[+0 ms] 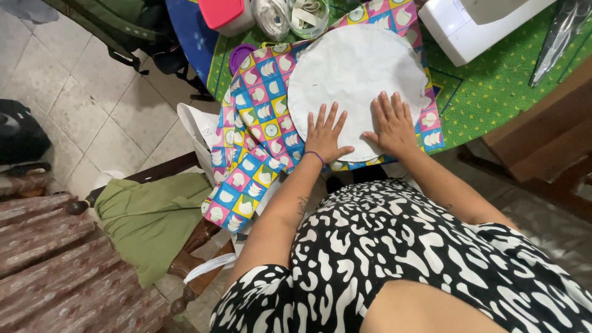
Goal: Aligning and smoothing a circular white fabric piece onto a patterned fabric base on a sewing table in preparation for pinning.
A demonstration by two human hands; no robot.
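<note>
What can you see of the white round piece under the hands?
The white round piece is a flat circle of thin, slightly creased fabric or paper, plain off-white. It lies on the patterned cloth at the table's near edge. The left hand and right hand press flat on its near rim, fingers spread.

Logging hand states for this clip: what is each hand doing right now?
Left hand: open, flat on the round white fabric piece.
Right hand: open, flat on it too.

A round white fabric piece lies flat on a colourful patchwork-print cloth. The cloth drapes over the tabletop's near edge.
</note>
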